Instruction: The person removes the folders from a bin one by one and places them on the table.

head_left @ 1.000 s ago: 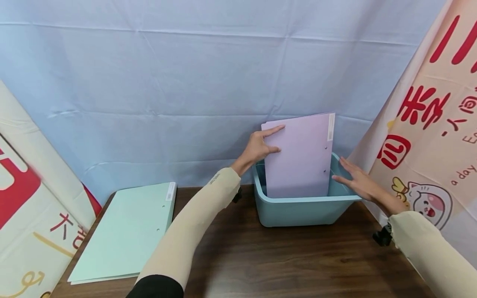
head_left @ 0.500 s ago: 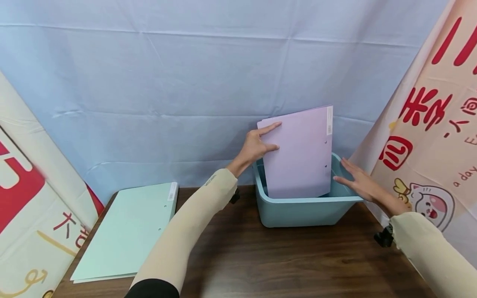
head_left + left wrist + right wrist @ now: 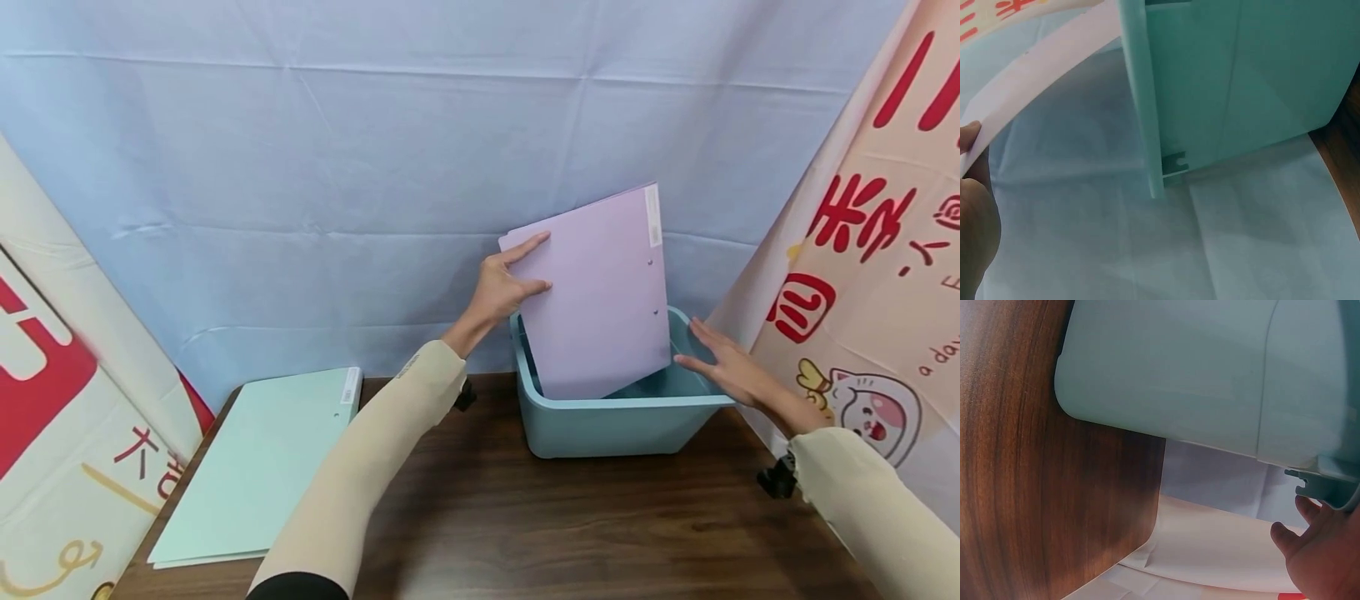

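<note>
My left hand (image 3: 495,287) pinches the left edge of a light purple file folder (image 3: 600,292), which has a white label and two small round marks along its right side. Tilted, its lower corner is still inside the teal plastic bin (image 3: 607,433), behind the front rim. A second purple edge shows at its top left. In the left wrist view, thumb and fingers hold the purple folder (image 3: 1041,69), seen edge-on and bent. At the bin's right rim my right hand (image 3: 723,362) rests with fingers extended; the right wrist view has this hand (image 3: 1329,550) beside the bin's end.
Pale green folders (image 3: 255,467) lie stacked on the left of the dark wooden table (image 3: 570,517). A light blue cloth (image 3: 337,167) hangs behind the table. Printed cloths (image 3: 862,275) hang at the right and the left.
My left hand has moved left and slightly up with the purple folder, which rises and tilts, its right lower corner lifting within the bin. My right hand stays at the rim.
</note>
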Demonstrator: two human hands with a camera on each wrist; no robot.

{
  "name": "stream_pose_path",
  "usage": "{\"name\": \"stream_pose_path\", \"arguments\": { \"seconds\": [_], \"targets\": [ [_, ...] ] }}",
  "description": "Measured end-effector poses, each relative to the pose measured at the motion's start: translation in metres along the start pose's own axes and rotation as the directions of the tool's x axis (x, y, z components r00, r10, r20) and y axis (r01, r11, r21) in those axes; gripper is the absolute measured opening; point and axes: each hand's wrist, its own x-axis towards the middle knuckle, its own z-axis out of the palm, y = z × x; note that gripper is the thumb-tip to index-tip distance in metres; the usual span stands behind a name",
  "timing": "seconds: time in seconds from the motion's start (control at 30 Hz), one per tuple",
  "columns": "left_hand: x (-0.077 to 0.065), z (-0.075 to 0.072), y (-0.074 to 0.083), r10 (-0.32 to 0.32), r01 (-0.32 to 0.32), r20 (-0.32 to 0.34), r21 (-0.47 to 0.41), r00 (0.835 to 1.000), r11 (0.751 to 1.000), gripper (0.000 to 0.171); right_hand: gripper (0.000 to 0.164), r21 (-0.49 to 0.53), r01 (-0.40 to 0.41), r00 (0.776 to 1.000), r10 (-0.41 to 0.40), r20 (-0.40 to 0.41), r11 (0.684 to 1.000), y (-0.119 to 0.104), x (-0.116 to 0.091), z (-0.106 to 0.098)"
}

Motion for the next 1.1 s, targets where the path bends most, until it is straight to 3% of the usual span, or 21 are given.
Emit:
{"name": "stream_pose_path", "arguments": {
  "seconds": [0.6, 1.1],
  "targets": [
    [-0.009, -0.018, 0.009, 0.081, -0.094, -0.152, -0.080, 0.985, 0.992, 0.076, 0.094, 0.010, 0.024, 1.000, -0.024, -0.004, 1.000, 0.003, -0.003, 0.000],
    [-0.018, -0.033, 0.013, 0.028, -0.092, -0.280, -0.217, 0.960, 0.972, 0.080, 0.092, 0.000, 0.055, 0.998, -0.055, -0.025, 0.999, 0.002, -0.003, 0.001]
  ]
}}
